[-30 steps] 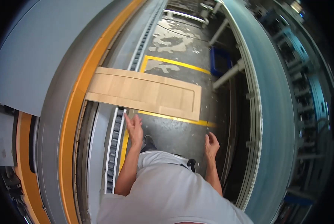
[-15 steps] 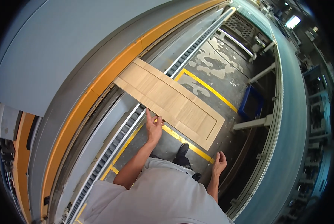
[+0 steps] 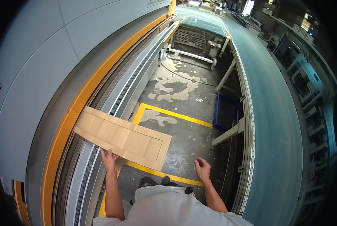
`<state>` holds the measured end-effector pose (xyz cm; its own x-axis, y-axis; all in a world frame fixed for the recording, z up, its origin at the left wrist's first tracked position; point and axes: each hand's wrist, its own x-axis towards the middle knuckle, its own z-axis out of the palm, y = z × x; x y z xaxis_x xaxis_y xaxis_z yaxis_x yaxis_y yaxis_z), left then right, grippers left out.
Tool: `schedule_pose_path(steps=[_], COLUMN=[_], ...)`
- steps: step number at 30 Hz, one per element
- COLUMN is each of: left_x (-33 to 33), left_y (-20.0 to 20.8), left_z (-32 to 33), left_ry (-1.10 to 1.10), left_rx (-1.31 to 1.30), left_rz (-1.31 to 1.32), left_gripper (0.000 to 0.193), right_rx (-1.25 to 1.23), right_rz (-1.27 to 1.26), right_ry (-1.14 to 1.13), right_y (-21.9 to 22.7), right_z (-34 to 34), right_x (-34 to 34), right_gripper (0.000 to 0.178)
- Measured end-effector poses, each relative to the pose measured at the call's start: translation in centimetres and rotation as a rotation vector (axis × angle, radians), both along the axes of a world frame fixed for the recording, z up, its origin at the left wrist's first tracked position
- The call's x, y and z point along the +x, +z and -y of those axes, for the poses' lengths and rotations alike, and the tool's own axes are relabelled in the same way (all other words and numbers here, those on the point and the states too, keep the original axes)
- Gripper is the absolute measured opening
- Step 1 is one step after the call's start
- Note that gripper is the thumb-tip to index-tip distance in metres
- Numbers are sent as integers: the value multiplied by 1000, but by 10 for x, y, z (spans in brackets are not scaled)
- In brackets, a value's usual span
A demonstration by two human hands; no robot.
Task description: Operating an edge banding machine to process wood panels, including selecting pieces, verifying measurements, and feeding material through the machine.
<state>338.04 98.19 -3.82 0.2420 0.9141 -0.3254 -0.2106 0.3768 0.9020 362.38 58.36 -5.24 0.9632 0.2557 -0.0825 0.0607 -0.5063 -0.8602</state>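
Observation:
A light wooden cabinet door (image 3: 125,137) with a recessed centre lies across the roller track, its far-left end at the machine's orange guard. Its other end overhangs the floor to the right. My left hand (image 3: 109,161) is at the near long edge of the door, beside the track, with fingers against the edge and partly hidden at it. Right of the door and apart from it, my right hand (image 3: 202,168) hangs in the air with loosely curled fingers and nothing visible in them.
The grey machine (image 3: 36,75) with an orange guard (image 3: 96,79) runs along the left, beside the roller track (image 3: 87,177). A green conveyor belt (image 3: 274,113) stretches along the right. By its frame leg sits a blue crate (image 3: 225,112). Yellow lines (image 3: 176,115) mark the floor.
My view has swung, so the door now appears lower and further left. My left hand stays at its near edge, and my right hand still hangs apart from it.

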Motion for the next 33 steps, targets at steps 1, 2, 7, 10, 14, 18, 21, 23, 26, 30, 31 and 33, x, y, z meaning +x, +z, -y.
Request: schedule_pose_path(steps=[1,2,7,10,14,18,21,23,26,30,31,33], left_x=[12,22,61,82,122,157,165,177,201,233,244,261], left_y=[1,2,7,14,23,4,-10,-13,-7,0,2,-1], left_z=[-3,-6,-15,-18,-28,-49,-68,-68,-71,-79,-82,-89], left_ry=[-14,-1,11,39,87,59,54,64,48,57,68,56], left_rx=[10,4,-1,-16,0,57,19,10,5,-12,-21,-12], left_rz=[4,-8,-34,-30,121,6,-27,-39,-60,-45,-3,-9], left_gripper=[71,71,71,71,71,73,76,76,77,77,77,78], right_rx=[6,11,54,41,75,175,132,96,58,71,94,107], right_rz=[7,11,-3,19,47,42,23,12,-14,-89,-101,-149], right_ry=[-8,-13,13,75,159,218,270,295,313,368,383,399], right_y=[2,4,15,19,14,32,37,37,38,44,38,28], right_z=[-1,-3,-34,-62,-107,-147,-188,-198,-210,-235,-240,-247], right_x=[13,24,62,97,151,194,214,228,250,278,290,312], right_gripper=[30,30,31,31,30,26,37,38,41,46,50,50])
